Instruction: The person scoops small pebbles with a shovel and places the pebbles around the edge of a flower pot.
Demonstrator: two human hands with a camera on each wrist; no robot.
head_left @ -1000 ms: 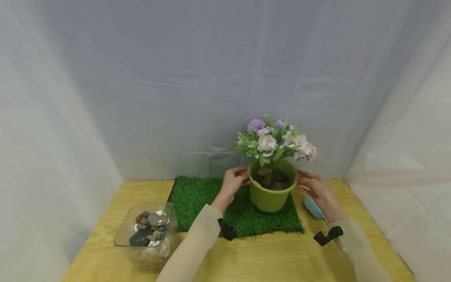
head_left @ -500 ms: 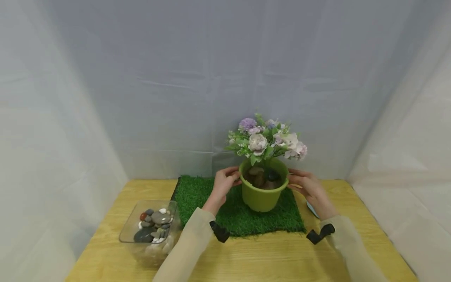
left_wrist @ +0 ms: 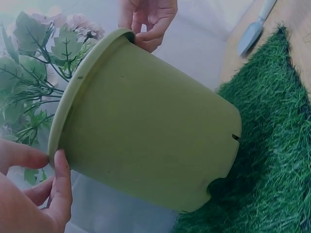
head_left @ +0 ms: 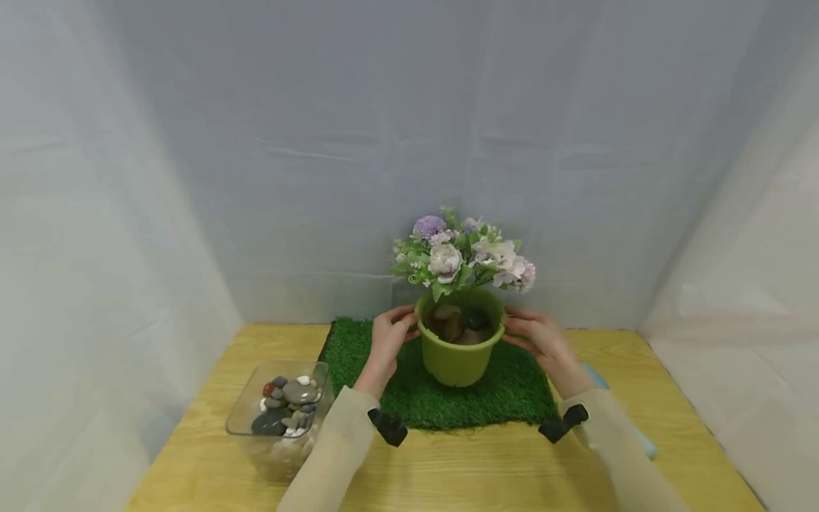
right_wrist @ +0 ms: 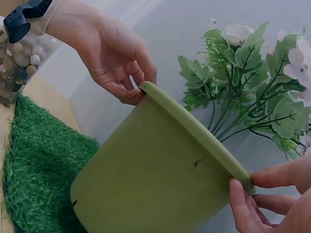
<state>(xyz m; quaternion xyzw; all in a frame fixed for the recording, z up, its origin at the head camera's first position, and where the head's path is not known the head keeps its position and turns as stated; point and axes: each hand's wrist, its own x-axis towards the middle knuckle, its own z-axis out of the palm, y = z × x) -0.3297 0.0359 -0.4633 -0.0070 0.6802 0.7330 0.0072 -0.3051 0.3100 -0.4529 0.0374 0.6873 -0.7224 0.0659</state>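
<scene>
A green flower pot (head_left: 456,363) stands over the artificial grass mat (head_left: 525,391), and its underside seems slightly lifted in the wrist views. Pale pink, white and purple flowers (head_left: 446,262) rise from it, with several stones (head_left: 453,328) inside. My left hand (head_left: 387,345) pinches the rim on the left between thumb and fingers. On the opposite side my right hand (head_left: 541,345) pinches the rim likewise; the right wrist view shows its thumb (right_wrist: 241,204) under the lip. Both hands hold the pot roughly upright.
A clear plastic container (head_left: 243,412) of pebbles stands left of the mat on the wooden table (head_left: 461,469). A light blue trowel (left_wrist: 251,35) lies at the right, partly behind my right forearm. White sheeting (head_left: 320,178) encloses the back and sides.
Both hands have carried the pot leftward across the mat, toward its middle. The trowel is more exposed beside the right sleeve. The view has shifted slightly.
</scene>
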